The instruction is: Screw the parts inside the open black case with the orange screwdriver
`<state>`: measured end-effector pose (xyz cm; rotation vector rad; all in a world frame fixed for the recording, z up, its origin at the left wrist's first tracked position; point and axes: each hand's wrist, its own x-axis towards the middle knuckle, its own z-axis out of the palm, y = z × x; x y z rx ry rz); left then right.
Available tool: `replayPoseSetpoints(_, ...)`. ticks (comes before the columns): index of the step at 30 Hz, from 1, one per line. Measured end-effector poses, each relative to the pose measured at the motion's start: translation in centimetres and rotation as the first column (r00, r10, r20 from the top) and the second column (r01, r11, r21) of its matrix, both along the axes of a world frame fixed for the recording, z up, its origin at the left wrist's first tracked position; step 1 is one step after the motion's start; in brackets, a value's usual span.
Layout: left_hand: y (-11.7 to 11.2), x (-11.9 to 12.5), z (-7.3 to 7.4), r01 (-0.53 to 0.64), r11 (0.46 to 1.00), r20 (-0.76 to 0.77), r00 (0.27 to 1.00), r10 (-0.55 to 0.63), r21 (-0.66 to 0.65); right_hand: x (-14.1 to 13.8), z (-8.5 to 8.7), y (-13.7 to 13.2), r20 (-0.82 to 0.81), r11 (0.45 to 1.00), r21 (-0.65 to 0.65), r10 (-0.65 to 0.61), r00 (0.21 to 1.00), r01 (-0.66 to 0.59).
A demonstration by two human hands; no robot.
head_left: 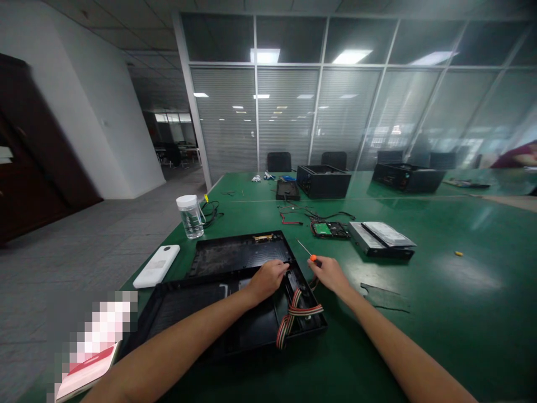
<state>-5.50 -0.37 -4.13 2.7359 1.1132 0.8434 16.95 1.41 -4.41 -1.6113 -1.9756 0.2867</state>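
My right hand (329,273) is closed around the handle of a screwdriver (312,257) with an orange and black grip; its thin shaft points up and away to the left. At the right part of an open black metal case (251,324), my left hand (268,279) is closed, thumb against fingers, and whatever lies between them is hidden. A multicoloured ribbon cable (296,310) loops over the case's right end. Behind the case lies a flat black panel (235,252) with a brass-coloured piece at its far edge.
Left are a water bottle (191,217), a white power bank (157,267) and a pink-white booklet (90,369). A circuit board (331,229), a drive unit (380,239) and a dark flat piece (386,298) lie right. Computer cases (324,182) stand farther back. A person's arm shows far right.
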Motion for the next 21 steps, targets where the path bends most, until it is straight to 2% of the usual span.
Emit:
replayPoseSetpoints(9,0.4,0.2,-0.8,-0.007,0.998,0.104,0.994,0.014,-0.067,0.3,0.4,-0.2,-0.029,1.000,0.007,0.008,1.000,-0.008)
replayPoseSetpoints(13,0.1,0.2,-0.5,0.029,0.997,0.081,0.996,-0.023,-0.076,1.1,0.6,0.1,-0.122,1.000,0.009,-0.029,0.992,0.030)
replayPoseSetpoints(16,-0.2,0.1,-0.1,0.039,0.995,0.049,0.998,-0.035,-0.087,3.0,1.6,0.5,-0.264,1.000,-0.008,-0.030,0.964,0.028)
replayPoseSetpoints(19,-0.4,0.1,0.2,0.011,0.993,0.044,0.999,-0.006,-0.115,5.2,3.2,0.4,-0.382,0.995,-0.036,0.074,0.921,-0.095)
replayPoseSetpoints(21,-0.4,0.1,0.3,-0.026,0.989,0.049,0.998,0.033,-0.144,6.1,4.2,0.1,-0.441,0.994,-0.002,0.097,0.892,-0.109)
